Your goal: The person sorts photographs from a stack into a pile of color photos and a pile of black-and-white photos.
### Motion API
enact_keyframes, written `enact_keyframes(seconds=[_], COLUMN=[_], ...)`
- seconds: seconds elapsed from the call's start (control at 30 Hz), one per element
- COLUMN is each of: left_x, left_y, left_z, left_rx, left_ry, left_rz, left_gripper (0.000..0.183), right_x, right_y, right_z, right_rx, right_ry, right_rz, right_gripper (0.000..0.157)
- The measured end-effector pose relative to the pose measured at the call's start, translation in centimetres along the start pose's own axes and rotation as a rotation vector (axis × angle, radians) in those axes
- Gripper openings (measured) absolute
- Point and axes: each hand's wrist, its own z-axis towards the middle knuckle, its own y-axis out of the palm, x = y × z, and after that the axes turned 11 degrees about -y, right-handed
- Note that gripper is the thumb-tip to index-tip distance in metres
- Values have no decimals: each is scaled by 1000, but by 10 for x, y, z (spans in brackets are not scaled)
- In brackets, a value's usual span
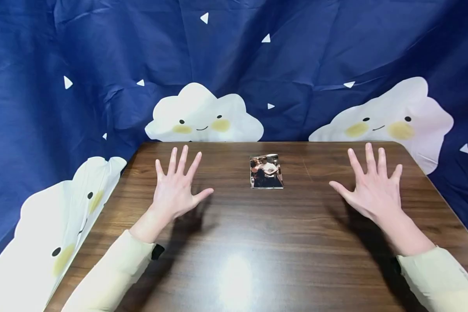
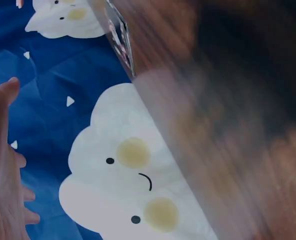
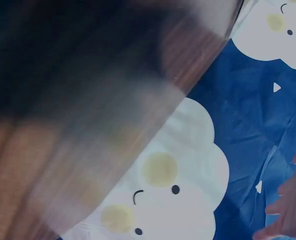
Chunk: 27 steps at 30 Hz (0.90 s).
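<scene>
One left hand point(image 1: 175, 190) and one right hand point(image 1: 374, 186) spread above the table point(image 1: 288, 234), each grip released and holding nothing; the glossy picture point(image 1: 267, 172) lies between them, near the far edge. Handling seems not yet begun; I'd judge it calls for reaching inward.

The head view is bright and fairly sharp, with white glare on the bench point(image 1: 281, 234) at lower centre and soft shadows below the left hand point(image 1: 175, 190) and right hand point(image 1: 374, 193), while the dimmer wrist views show the bench blurred and hazy, darkest at upper right and upper left respectively.
</scene>
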Motion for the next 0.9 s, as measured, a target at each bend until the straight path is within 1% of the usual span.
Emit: enact_keyframes(seconds=[0.07, 0.17, 0.27, 0.37, 0.43, 0.5, 0.63, 0.7, 0.77, 0.83, 0.9], left_x=[0, 4, 13, 23, 30, 37, 49, 55, 60, 66, 74], left_y=[0, 5, 14, 27, 35, 43, 61, 71, 82, 92, 102], left_z=[8, 18, 25, 32, 37, 42, 51, 56, 62, 66, 70], left_rx=[-11, -47, -74, -83, -97, -130, -204, -222, -223, -221, -219], left_ry=[10, 30, 26, 0, -19, -43, -137, -172, -187, -185, -178], left_rz=[-6, -44, -119, -219, -301, -400, -612, -720, -819, -899, -946], left_gripper=[101, 99, 97, 97, 99, 102, 103, 101, 97, 94, 91], right_x=[-2, -6, -12, -16, -19, -21, -25, -28, -32, -35, -40], right_y=[-2, -1, 4, 11, 18, 24, 40, 49, 58, 67, 76], right_z=[7, 17, 28, 40, 48, 55, 68, 75, 81, 85, 88], right_rx=[5, 5, 6, 5, 4, -8, -44, -64, -81, -96, -108], right_ry=[-14, -39, -66, -87, -93, -92, -71, -63, -56, -47, -36], right_rz=[11, 47, 98, 179, 238, 306, 428, 474, 508, 539, 572], right_gripper=[95, 94, 91, 87, 86, 84, 82, 81, 81, 80, 81])
